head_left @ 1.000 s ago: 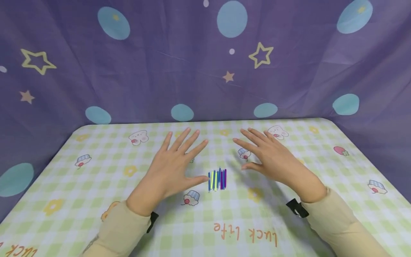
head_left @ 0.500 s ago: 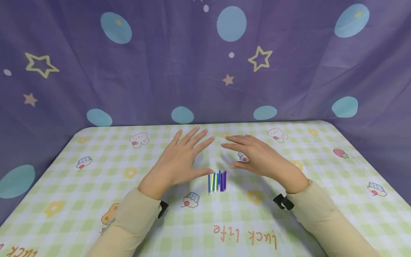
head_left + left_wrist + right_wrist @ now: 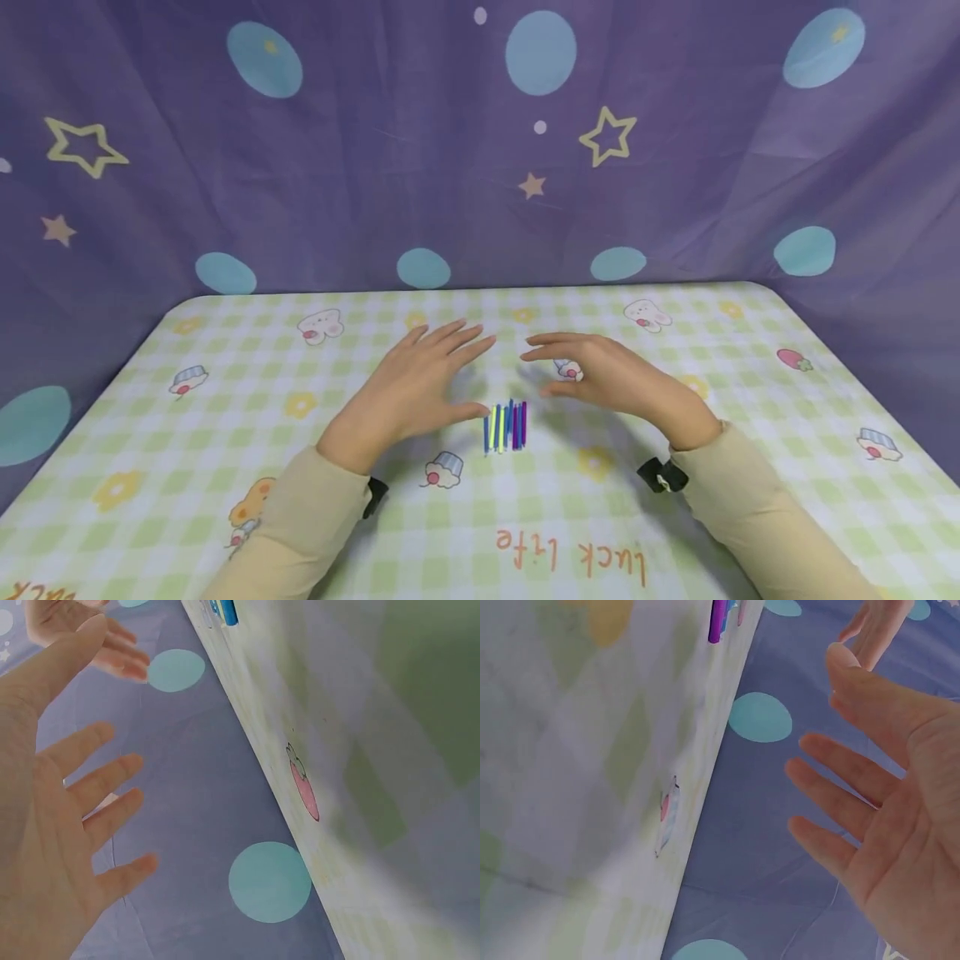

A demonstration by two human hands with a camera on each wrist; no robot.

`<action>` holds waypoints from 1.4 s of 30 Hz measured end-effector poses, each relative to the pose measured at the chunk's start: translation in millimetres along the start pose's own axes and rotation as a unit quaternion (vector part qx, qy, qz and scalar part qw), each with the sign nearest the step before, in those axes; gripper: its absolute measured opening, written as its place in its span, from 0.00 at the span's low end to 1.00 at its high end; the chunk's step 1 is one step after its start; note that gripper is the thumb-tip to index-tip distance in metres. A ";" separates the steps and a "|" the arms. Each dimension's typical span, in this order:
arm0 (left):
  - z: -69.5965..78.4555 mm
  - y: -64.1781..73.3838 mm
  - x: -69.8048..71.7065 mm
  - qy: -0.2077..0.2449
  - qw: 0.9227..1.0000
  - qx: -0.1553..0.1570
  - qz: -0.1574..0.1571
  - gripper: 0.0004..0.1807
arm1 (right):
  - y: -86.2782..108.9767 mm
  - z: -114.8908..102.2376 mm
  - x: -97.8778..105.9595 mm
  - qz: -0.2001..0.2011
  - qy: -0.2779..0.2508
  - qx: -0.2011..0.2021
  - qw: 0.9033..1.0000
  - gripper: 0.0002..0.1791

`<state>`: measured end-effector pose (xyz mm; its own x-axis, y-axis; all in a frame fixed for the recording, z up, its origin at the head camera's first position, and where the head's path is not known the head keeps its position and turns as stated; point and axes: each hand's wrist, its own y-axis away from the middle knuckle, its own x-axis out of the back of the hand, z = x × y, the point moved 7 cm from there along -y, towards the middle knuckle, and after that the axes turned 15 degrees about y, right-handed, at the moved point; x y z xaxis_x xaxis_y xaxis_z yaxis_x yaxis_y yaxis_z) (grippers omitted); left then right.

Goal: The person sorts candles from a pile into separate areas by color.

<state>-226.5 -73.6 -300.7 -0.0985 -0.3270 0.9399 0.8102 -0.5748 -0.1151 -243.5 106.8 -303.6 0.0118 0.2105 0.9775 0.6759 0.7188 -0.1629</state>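
A small row of thin coloured sticks (image 3: 506,427), in blue, yellow and purple, lies side by side on the table between the two hands. To its left, my left hand (image 3: 412,387) hovers with fingers spread and holds nothing; its thumb tip overlaps the row's left edge in the head view, and I cannot tell whether it touches. On the other side, my right hand (image 3: 611,375) hangs above the cloth, fingers loosely bent, with nothing in it. The right wrist view catches the end of a purple stick (image 3: 718,621); the left wrist view catches a blue one (image 3: 229,611).
The table wears a green and white checked cloth (image 3: 420,542) printed with cupcakes, flowers and lettering. Behind its far edge hangs a purple curtain (image 3: 337,167) with stars and turquoise dots.
Both hands have come closer together over the table, the right one moving left and its fingers bending more. The left hand's fingertips have dropped nearer. The sticks stay in place.
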 end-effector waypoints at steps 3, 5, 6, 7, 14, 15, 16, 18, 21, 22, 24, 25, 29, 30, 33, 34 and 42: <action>-1.1 1.6 -1.7 0.032 0.999 -0.009 0.001 0.44 | -0.7 0.7 -5.5 -0.013 -0.025 -0.002 1.000 0.25; -1.8 2.6 -4.0 0.057 0.998 -0.010 -0.006 0.42 | -1.0 -0.4 -9.0 -0.021 -0.039 0.001 0.999 0.23; -2.1 3.0 -5.3 0.068 0.998 -0.009 -0.010 0.41 | -1.2 -1.3 -10.6 -0.025 -0.044 0.003 0.999 0.22; -2.2 3.3 -6.5 0.078 0.997 -0.009 -0.013 0.39 | -1.5 -2.3 -11.9 -0.029 -0.047 0.005 0.998 0.21; -8.3 3.5 -8.8 0.108 0.994 0.011 -0.027 0.30 | -5.9 -10.3 -19.1 -0.052 -0.047 0.032 0.997 0.12; -9.1 3.7 -8.1 0.113 0.993 0.013 -0.028 0.29 | -6.8 -11.2 -19.8 -0.054 -0.047 0.037 0.997 0.11; -9.6 3.9 -7.6 0.121 0.992 0.013 -0.029 0.28 | -7.4 -12.0 -20.4 -0.054 -0.046 0.042 0.997 0.11; -10.0 3.9 -7.2 0.137 0.990 0.015 -0.031 0.25 | -8.2 -12.8 -21.5 -0.053 -0.048 0.046 0.996 0.10; -11.7 3.3 -9.6 0.157 0.986 0.027 -0.039 0.22 | -8.3 -11.8 -21.6 -0.046 -0.066 0.045 0.996 0.10; -12.7 3.4 -11.0 0.162 0.985 0.034 -0.044 0.22 | -8.0 -11.5 -21.4 -0.041 -0.072 0.045 0.995 0.10; -14.4 3.5 -13.9 0.170 0.983 0.049 -0.055 0.21 | -7.8 -10.4 -21.3 -0.037 -0.087 0.042 0.995 0.10; -15.2 3.6 -15.4 0.174 0.981 0.056 -0.060 0.21 | -7.6 -9.9 -21.2 -0.035 -0.094 0.042 0.994 0.10; -16.4 3.8 -19.5 0.197 0.975 0.073 -0.077 0.19 | -8.9 -10.4 -21.4 -0.033 -0.114 0.051 0.992 0.10; -16.6 3.9 -20.3 0.205 0.972 0.078 -0.081 0.18 | -9.5 -10.8 -21.8 -0.035 -0.120 0.054 0.991 0.09; -17.0 4.4 -22.6 0.229 0.965 0.089 -0.087 0.15 | -11.7 -11.2 -25.0 -0.049 -0.143 0.061 0.987 0.09; -16.9 4.6 -23.7 0.237 0.963 0.091 -0.090 0.14 | -12.4 -11.0 -26.2 -0.053 -0.148 0.063 0.986 0.08; -14.8 4.6 -31.6 0.256 0.959 0.073 -0.095 0.12 | -19.3 -10.4 -34.7 -0.078 -0.162 0.080 0.980 0.08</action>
<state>-228.2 -77.0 -335.7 -0.4930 -0.5744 0.6534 0.8182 -0.5614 0.1239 -249.3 78.7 -333.0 -0.3357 0.2705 0.9023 0.5259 0.8485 -0.0588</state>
